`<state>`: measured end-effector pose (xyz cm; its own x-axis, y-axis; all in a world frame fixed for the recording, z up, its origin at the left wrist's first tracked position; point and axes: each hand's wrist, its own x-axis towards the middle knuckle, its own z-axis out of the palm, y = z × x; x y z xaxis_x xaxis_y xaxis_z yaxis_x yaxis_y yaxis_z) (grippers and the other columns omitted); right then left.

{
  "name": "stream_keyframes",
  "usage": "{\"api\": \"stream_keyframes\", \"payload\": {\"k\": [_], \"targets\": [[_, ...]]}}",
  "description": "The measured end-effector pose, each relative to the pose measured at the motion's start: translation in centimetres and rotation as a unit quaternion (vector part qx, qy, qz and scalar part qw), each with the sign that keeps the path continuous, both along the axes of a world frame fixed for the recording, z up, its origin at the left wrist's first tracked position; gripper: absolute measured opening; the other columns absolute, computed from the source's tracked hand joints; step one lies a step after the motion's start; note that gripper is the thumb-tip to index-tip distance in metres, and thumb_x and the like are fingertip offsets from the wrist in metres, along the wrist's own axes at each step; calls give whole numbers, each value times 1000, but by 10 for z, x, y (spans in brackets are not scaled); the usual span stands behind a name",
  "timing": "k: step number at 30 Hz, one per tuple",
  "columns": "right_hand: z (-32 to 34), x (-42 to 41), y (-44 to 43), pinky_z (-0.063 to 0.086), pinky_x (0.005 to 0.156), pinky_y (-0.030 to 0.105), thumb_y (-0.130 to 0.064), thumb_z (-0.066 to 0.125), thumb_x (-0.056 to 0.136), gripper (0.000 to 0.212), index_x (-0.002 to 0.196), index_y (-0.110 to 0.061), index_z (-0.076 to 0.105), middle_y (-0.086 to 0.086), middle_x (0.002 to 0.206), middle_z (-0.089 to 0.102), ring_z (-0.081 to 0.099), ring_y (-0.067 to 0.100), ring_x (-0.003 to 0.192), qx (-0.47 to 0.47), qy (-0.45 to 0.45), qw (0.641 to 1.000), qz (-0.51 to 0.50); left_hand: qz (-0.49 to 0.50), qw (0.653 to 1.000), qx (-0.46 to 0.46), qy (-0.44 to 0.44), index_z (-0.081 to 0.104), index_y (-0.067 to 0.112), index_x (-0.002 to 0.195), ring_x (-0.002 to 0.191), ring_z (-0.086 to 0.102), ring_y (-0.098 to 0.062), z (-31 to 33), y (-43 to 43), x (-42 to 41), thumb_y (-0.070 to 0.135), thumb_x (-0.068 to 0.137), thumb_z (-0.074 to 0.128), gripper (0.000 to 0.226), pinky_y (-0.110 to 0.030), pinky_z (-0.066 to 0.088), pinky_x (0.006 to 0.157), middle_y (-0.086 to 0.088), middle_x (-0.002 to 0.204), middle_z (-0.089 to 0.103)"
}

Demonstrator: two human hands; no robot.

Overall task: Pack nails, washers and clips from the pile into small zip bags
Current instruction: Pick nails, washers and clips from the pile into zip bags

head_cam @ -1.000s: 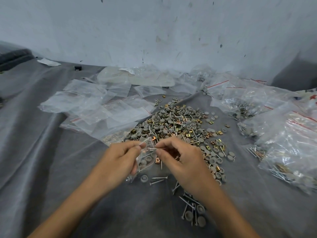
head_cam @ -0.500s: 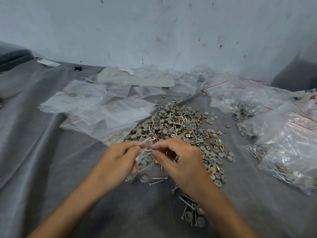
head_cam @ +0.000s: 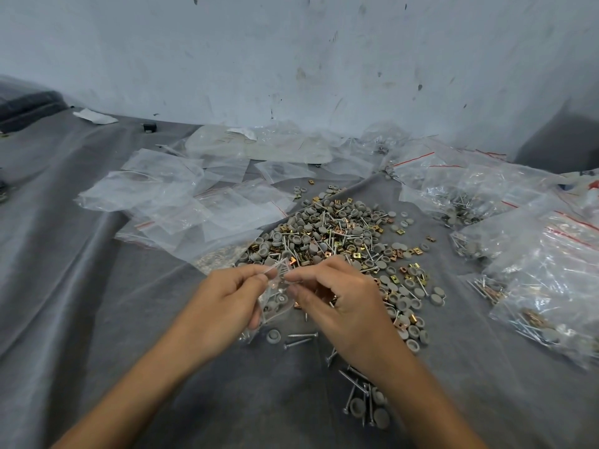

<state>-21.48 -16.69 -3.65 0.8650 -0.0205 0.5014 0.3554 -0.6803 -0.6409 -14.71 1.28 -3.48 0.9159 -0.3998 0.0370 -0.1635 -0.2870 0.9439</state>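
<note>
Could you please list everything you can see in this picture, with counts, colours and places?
pile of nails, washers and clips: one, grey, silver and brass, centre of the cloth
small zip bag: one, clear, partly filled, held between the hands
empty zip bags: many, clear with red strips, left of and behind the pile
filled bags: several, clear, right of the pile
loose nails and washers: small cluster, silver and grey, by the right forearm
cloth: one, grey, under everything
wall: pale, scuffed, behind
paper scrap: one, white, far left
left hand: one, pinches the bag's left edge
right hand: one, fingers pinch at the bag's mouth
</note>
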Motion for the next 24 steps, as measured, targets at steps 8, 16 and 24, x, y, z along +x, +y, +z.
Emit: {"api": "stream_keyframes", "payload": {"k": [8,16,24], "targets": [[5,1,-13,54,72,16,-17,67,98,26,110,-39,70,-14,99,72,68,10,90,123,10,992,-8,9,1000,-5,7,72,32,106,41,44,-2,0,2,1,21,105,47,27,-12,35,47,-1,45,54],[6,1,-32,44,58,13,-19,68,97,13,101,-30,74,-20,81,68,62,-1,68,110,87,990,-17,4,1000,-19,-2,72,30,108,40,43,-1,-1,2,1,20,106,46,28,-12,35,46,0,45,53],[9,0,-34,47,60,13,-21,68,97,14,100,-33,75,-19,85,69,66,0,72,84,118,989,-3,79,994,-75,-18,76,27,104,40,40,-5,-3,11,17,20,105,49,28,-15,33,40,1,44,51]]}}
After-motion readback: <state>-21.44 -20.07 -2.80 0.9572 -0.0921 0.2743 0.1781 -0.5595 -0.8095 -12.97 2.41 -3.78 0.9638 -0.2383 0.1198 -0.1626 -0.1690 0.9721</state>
